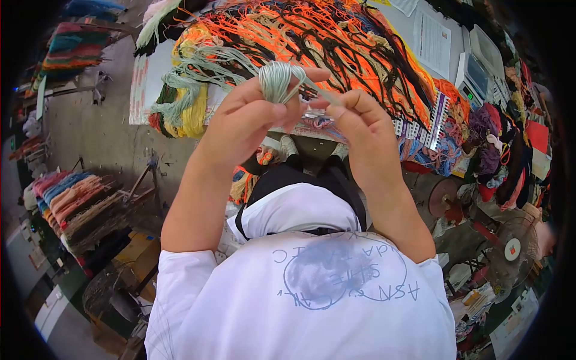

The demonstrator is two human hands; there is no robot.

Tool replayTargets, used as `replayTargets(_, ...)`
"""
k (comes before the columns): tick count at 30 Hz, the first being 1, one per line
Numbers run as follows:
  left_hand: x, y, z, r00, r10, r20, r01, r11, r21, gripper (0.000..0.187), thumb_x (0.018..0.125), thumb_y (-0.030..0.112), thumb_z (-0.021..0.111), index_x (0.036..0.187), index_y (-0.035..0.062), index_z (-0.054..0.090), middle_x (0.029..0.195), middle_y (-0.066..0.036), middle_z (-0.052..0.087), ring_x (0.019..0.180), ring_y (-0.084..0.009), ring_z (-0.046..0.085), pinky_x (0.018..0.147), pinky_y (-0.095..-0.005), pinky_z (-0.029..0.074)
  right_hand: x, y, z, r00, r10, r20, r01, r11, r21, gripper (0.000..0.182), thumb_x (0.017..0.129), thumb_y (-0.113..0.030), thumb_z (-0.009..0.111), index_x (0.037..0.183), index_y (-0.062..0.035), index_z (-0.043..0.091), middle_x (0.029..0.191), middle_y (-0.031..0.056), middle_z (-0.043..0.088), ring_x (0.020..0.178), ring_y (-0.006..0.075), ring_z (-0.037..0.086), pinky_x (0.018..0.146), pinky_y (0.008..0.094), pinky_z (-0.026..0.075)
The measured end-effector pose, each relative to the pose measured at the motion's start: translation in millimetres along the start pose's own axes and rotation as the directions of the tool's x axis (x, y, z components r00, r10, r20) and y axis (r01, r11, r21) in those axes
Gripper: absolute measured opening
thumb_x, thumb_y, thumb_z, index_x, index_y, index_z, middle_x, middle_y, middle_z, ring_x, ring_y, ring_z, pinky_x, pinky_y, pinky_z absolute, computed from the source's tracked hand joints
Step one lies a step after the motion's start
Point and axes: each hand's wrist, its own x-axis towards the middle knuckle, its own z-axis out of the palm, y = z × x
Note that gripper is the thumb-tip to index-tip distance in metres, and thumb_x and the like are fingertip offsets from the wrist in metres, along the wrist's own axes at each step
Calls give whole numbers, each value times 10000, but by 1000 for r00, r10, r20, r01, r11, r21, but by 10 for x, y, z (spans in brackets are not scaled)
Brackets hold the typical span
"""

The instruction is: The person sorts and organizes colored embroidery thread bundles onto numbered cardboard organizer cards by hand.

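Note:
Pale grey-green yarn [276, 81] is wound in a thick bundle around the fingers of my left hand [248, 114], above the near edge of the table. A strand runs from this bundle to my right hand [362, 118], whose thumb and forefinger are pinched on it. The two hands are close together, with the strand between them. More loose pale yarn [207, 65] trails from the bundle across the table to the left. Beneath and behind the hands lies a large pile of orange and black yarn [336, 45].
Yellow yarn [195, 112] hangs at the table's left edge. A printed sheet [432, 41] and a scale [474, 81] are at the back right, near a white perforated strip [440, 114]. Racks of coloured yarn [75, 201] stand left. A fan [512, 248] is at the lower right.

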Motion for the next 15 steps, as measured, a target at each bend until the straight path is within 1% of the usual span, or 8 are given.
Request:
replayTargets(2, -13, -71, -248, 976, -186, 114, 191, 981, -38, 444, 815, 198, 552, 1172, -64, 521, 644, 25, 501, 542, -65, 395, 550, -256, 349, 89, 15, -217, 984, 117, 134, -141, 973, 185, 94, 879, -107, 514, 873, -15, 533, 702, 29, 551, 723, 147, 537, 815, 310, 434)
replayTargets(4, -38, -47, -722, 870, -415, 268, 303, 877, 374, 399, 849, 252, 530, 1134, -27, 555, 538, 41, 385, 469, -72, 359, 473, -250, 328, 71, 58, -697, 899, 157, 410, -290, 914, 285, 114, 853, -127, 548, 897, -24, 526, 594, -17, 407, 562, 122, 417, 667, 314, 429)
replayTargets(6, -218, 14, -1220, 881, -466, -79, 473, 860, 193, 244, 880, 241, 536, 676, 116, 495, 550, 72, 321, 447, -41, 274, 407, -203, 224, -85, 90, -1458, 911, 182, 370, -265, 946, 187, 133, 858, -90, 546, 959, -3, 550, 640, -17, 455, 541, 102, 415, 586, 286, 429)
replayTargets(9, -470, 343, -2109, 693, -493, -526, 461, 864, -201, 195, 922, 231, 471, 739, 177, 432, 526, 103, 261, 392, -10, 225, 335, -182, 173, -513, 52, -2828, 942, 322, -97, -284, 916, 282, 184, 903, -141, 526, 1037, -22, 566, 628, -57, 388, 491, 22, 292, 404, 174, 215)
replayTargets(10, -615, 442, -2451, 722, -464, -514, 393, 885, -249, 174, 924, 201, 467, 755, 179, 429, 518, 102, 238, 385, -22, 203, 327, -187, 168, -714, 29, -3299, 898, 384, -214, -314, 901, 300, 172, 916, -168, 519, 1013, -30, 552, 612, -67, 348, 481, 18, 267, 391, 176, 202)
replayTargets(11, -717, 574, -2735, 588, -420, -691, 379, 898, -223, 214, 931, 193, 451, 722, 182, 409, 512, 89, 222, 380, -41, 177, 325, -201, 149, -915, -7, -3631, 809, 411, -420, -298, 903, 310, 146, 932, -176, 493, 974, -43, 535, 599, -66, 321, 461, 28, 250, 371, 183, 187)
replayTargets(13, -996, 811, -3296, 572, -374, -730, 270, 926, -263, 258, 934, 192, 438, 685, 166, 373, 505, 80, 213, 382, -55, 168, 325, -212, 130, -1440, -86, -4521, 745, 469, -475, -237, 851, 469, 132, 947, -170, 461, 944, -53, 524, 588, -66, 290, 446, 38, 244, 354, 197, 164)
replayTargets(15, -1117, 1051, -3695, 317, -246, -916, 181, 964, -196, 279, 934, 181, 417, 664, 152, 351, 501, 66, 210, 386, -68, 166, 334, -227, 128, -2096, -210, -5535, 561, 451, -695, -88, 867, 491, 125, 950, -155, 441, 943, -68, 531, 576, -63, 280, 427, 56, 212, 351, 207, 148)
